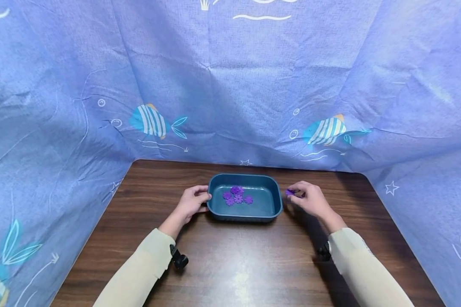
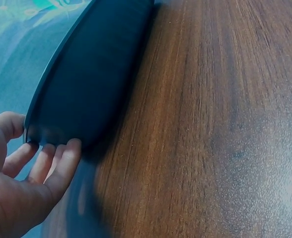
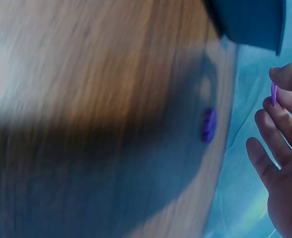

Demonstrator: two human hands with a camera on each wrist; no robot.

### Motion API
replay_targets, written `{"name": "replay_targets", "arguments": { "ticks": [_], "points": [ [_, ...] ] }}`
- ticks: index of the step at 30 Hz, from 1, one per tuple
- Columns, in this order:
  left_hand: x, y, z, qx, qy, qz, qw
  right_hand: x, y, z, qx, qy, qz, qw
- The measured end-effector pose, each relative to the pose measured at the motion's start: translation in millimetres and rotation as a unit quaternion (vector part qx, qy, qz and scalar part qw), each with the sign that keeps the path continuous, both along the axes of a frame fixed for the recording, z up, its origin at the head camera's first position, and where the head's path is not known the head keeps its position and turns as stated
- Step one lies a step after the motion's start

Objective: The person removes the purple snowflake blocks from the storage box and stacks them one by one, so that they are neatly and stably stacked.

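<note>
A dark teal rectangular tray stands on the table, with several purple snowflake building discs lying inside it toward the left. My left hand grips the tray's left end, thumb at the rim and fingers against the outer wall, as the left wrist view shows. Just off the tray's right end is my right hand. It pinches one purple disc, seen edge-on in the right wrist view, between thumb and fingers. Another purple disc lies on the table below that hand.
The brown wood-grain table carries a bright reflection near its front. Behind and at both sides hangs a blue curtain printed with fish. Black wrist cameras, such as the left one, sit at the cream sleeves.
</note>
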State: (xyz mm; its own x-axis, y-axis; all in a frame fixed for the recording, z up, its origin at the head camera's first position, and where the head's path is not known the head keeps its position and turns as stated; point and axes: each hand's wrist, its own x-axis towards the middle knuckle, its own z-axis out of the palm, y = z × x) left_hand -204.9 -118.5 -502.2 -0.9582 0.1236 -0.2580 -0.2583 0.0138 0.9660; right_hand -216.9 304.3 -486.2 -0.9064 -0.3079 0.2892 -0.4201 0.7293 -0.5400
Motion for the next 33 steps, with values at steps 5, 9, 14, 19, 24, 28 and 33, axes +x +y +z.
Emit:
{"name": "replay_targets", "arguments": {
  "ticks": [5, 9, 14, 19, 24, 28, 33],
  "points": [
    [-0.3, 0.3, -1.2, -0.001, -0.004, 0.004, 1.0000, 0.0, 16, -10.1, 0.013, -0.010, -0.032, 0.9993],
    [-0.2, 0.3, -1.5, -0.001, -0.003, 0.005, 1.0000, 1.1, 27, -18.6, 0.025, -0.018, -0.048, 0.9984],
    [-1.0, 0.2, -2.6, 0.000, -0.001, 0.004, 1.0000, 2.2, 36, -28.6, 0.048, -0.017, -0.069, 0.9963],
    [-2.1, -0.3, -3.3, 0.003, -0.003, 0.004, 1.0000, 2.7, 40, -33.4, 0.054, -0.019, -0.076, 0.9955],
    [-2.4, -0.6, -3.7, 0.006, -0.005, 0.006, 1.0000, 2.7, 39, -34.6, 0.064, -0.016, -0.074, 0.9951],
    [-1.9, -0.2, -3.8, 0.007, -0.005, 0.007, 0.9999, 2.3, 38, -34.6, 0.081, -0.026, -0.076, 0.9934],
    [-2.1, 0.0, -4.2, 0.005, -0.008, 0.009, 0.9999, 2.5, 37, -33.1, 0.095, -0.049, -0.079, 0.9911]
  ]
}}
